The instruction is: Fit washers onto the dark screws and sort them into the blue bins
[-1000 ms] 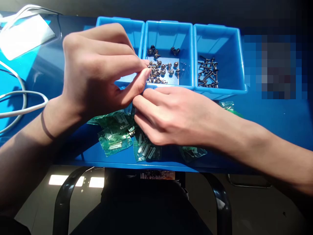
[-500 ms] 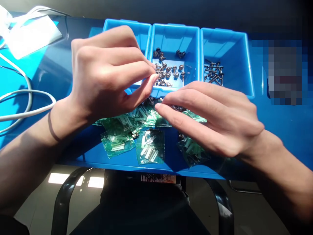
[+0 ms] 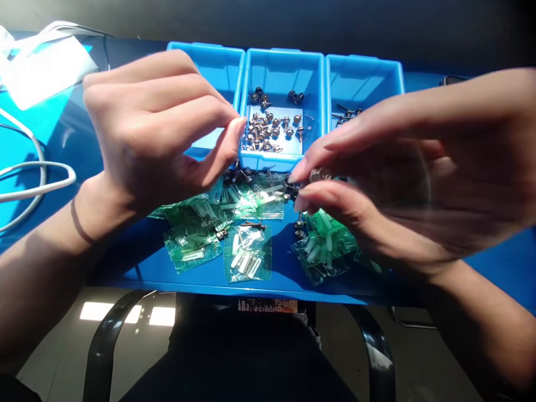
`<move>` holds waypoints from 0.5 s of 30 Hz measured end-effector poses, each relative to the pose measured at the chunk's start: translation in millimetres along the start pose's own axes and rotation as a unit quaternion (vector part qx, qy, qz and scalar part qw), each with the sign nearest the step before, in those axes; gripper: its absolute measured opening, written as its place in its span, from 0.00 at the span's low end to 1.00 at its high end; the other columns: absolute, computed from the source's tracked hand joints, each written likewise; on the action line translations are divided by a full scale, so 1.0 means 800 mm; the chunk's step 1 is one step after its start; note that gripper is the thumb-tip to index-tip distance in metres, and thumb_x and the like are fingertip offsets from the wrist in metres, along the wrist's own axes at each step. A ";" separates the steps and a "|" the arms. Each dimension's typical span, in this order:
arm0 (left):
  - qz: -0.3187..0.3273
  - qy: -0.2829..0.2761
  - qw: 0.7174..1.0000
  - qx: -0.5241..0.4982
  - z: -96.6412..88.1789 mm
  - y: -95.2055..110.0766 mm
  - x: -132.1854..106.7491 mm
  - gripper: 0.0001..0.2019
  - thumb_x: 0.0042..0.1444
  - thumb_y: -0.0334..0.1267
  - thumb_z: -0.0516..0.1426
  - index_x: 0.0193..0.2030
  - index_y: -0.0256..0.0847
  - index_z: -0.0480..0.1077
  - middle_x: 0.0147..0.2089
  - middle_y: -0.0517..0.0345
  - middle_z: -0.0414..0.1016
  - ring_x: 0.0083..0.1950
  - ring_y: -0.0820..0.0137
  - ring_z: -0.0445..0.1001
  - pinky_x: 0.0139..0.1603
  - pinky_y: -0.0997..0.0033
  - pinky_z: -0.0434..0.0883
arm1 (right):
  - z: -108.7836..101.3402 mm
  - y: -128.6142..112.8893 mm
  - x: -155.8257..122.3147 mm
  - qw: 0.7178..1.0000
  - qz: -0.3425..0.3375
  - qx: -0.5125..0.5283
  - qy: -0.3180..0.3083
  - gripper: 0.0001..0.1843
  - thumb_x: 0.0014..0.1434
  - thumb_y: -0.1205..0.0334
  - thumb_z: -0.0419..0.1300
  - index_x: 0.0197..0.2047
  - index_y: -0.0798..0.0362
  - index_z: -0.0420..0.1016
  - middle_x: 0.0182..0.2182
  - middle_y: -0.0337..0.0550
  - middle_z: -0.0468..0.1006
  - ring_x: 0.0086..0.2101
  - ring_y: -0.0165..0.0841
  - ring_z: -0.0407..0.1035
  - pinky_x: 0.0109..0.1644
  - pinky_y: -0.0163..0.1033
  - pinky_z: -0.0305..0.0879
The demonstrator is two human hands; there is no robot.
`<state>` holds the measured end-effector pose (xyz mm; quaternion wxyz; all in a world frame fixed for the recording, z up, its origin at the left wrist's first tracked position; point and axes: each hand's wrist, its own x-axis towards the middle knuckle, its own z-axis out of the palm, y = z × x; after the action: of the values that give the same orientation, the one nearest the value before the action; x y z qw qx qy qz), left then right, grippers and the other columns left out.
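Observation:
Three blue plastic bins stand in a row: the left bin (image 3: 209, 72), the middle bin (image 3: 282, 72) and the right bin (image 3: 364, 84). The middle bin holds a scatter of steel hex-head screws (image 3: 268, 125). My right hand (image 3: 377, 167), blurred, pinches a metal screw (image 3: 320, 175) above several green-tinted plastic bags (image 3: 247, 259) of white plastic pieces. My left hand (image 3: 154, 128) hangs by the middle bin's front left corner, thumb and fingertips close together; nothing shows between them. Loose dark screws (image 3: 238, 176) lie among the bags. My right hand hides most of the right bin's contents.
A coiled white cable (image 3: 37, 173) and a white packet (image 3: 46, 72) lie at the left of the blue table (image 3: 125, 273). The table's front edge runs below the bags, with a dark chair back beneath it.
My right hand has lifted from the bags and now shows a screw in its pinch, covering the right bin. More bags and loose screws show. My left hand has barely moved.

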<state>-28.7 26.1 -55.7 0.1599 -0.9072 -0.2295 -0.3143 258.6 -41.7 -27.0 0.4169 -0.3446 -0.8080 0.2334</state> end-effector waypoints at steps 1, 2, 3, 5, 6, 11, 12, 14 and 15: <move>-0.008 0.003 1.000 0.004 -0.001 0.000 0.000 0.05 0.69 0.33 0.65 0.50 0.38 0.79 0.44 0.47 0.86 0.46 0.53 0.87 0.43 0.50 0.81 | 0.007 0.000 -0.005 0.999 0.001 0.020 0.025 0.11 0.71 0.63 0.77 0.54 0.49 0.86 0.49 0.43 0.90 0.38 0.33 0.83 0.36 0.40 0.85; -0.019 -0.002 1.000 0.010 -0.001 -0.001 0.000 0.03 0.70 0.34 0.65 0.48 0.39 0.79 0.43 0.48 0.85 0.45 0.55 0.87 0.44 0.51 0.80 | 0.013 0.000 -0.009 0.998 0.006 0.042 0.042 0.08 0.69 0.65 0.78 0.50 0.50 0.86 0.45 0.40 0.90 0.35 0.30 0.81 0.34 0.39 0.83; -0.031 -0.006 0.999 0.016 -0.003 0.000 0.000 0.02 0.71 0.35 0.64 0.47 0.40 0.78 0.43 0.50 0.85 0.45 0.57 0.86 0.44 0.52 0.79 | 0.018 0.001 -0.011 0.997 0.013 0.064 0.049 0.08 0.67 0.67 0.79 0.46 0.51 0.86 0.41 0.38 0.89 0.32 0.29 0.80 0.32 0.38 0.82; -0.048 -0.015 0.998 0.027 -0.004 0.000 0.001 0.03 0.72 0.36 0.63 0.47 0.40 0.79 0.43 0.52 0.85 0.44 0.60 0.85 0.43 0.54 0.77 | 0.023 0.006 -0.012 0.994 0.035 0.099 0.041 0.08 0.64 0.67 0.82 0.42 0.52 0.88 0.37 0.36 0.88 0.31 0.29 0.80 0.31 0.37 0.81; -0.051 -0.017 0.998 0.029 -0.005 0.000 0.001 0.04 0.73 0.36 0.63 0.47 0.40 0.79 0.43 0.52 0.85 0.43 0.61 0.84 0.43 0.55 0.75 | 0.023 0.009 -0.010 0.992 0.047 0.102 0.048 0.07 0.64 0.68 0.81 0.43 0.51 0.90 0.37 0.37 0.88 0.31 0.29 0.80 0.30 0.37 0.81; -0.046 -0.009 0.999 0.019 0.000 0.001 0.001 0.04 0.73 0.37 0.64 0.46 0.42 0.81 0.39 0.52 0.85 0.40 0.62 0.82 0.37 0.56 0.71 | 0.020 0.029 -0.004 0.987 0.045 0.086 0.127 0.24 0.72 0.72 0.72 0.68 0.48 0.87 0.57 0.47 0.89 0.55 0.39 0.86 0.55 0.46 0.91; -0.044 -0.007 0.999 0.018 0.001 0.000 0.000 0.03 0.72 0.37 0.65 0.46 0.42 0.81 0.38 0.52 0.85 0.40 0.62 0.82 0.36 0.55 0.72 | 0.018 0.032 -0.004 0.988 0.036 0.078 0.129 0.27 0.74 0.72 0.70 0.72 0.47 0.84 0.62 0.49 0.87 0.62 0.42 0.83 0.63 0.50 0.90; -0.040 -0.010 0.999 0.016 0.002 0.000 -0.001 0.03 0.71 0.36 0.66 0.47 0.42 0.82 0.40 0.50 0.86 0.39 0.60 0.83 0.36 0.54 0.72 | 0.015 0.034 -0.007 0.991 0.018 0.016 0.132 0.27 0.75 0.71 0.68 0.74 0.48 0.82 0.68 0.52 0.83 0.66 0.44 0.81 0.68 0.53 0.87; -0.040 -0.009 0.999 0.017 0.003 0.000 -0.002 0.02 0.71 0.36 0.66 0.47 0.42 0.82 0.40 0.49 0.87 0.39 0.60 0.83 0.36 0.54 0.73 | 0.013 0.033 -0.009 0.991 -0.008 -0.038 0.125 0.25 0.75 0.71 0.67 0.72 0.50 0.83 0.66 0.55 0.83 0.64 0.44 0.81 0.65 0.52 0.87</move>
<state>-28.8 27.0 -58.3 0.1605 -0.8973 -0.2720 -0.3085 262.4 -30.7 -54.0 0.5032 -0.3805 -0.7605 0.1538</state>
